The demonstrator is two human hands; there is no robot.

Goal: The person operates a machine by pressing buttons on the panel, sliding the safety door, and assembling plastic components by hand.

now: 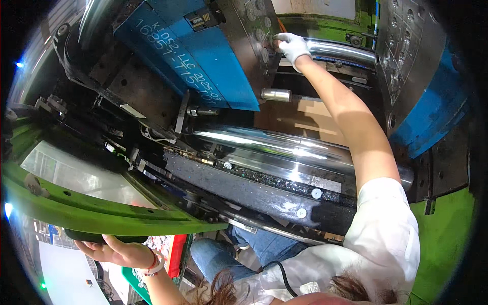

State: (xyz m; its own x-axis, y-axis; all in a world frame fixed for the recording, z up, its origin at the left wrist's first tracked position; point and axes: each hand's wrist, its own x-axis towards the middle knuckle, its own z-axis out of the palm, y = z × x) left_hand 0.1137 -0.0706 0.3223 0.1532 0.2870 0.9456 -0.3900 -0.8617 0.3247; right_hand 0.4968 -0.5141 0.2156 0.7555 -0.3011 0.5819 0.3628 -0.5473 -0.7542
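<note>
My right hand [294,49], in a white glove, reaches far into the machine, at the metal face of the left mould half [256,38]. Its fingers are bent together against that face; whatever they may hold is too small to make out. This mould half has a blue side plate [188,56] with handwriting on it. Lower left, my bare left hand [122,252] is palm up, its fingers and thumb closed at the dark handle [134,239] under the green machine door [107,211]. A red band and a bracelet circle that wrist.
The right mould half [406,56] stands across the gap, blue-sided too. Shiny tie bars [259,140] cross below my right arm. A brown board [315,119] lies beneath. A dark rail [254,185] runs before my body. Red and green bins [175,256] stand beyond the door.
</note>
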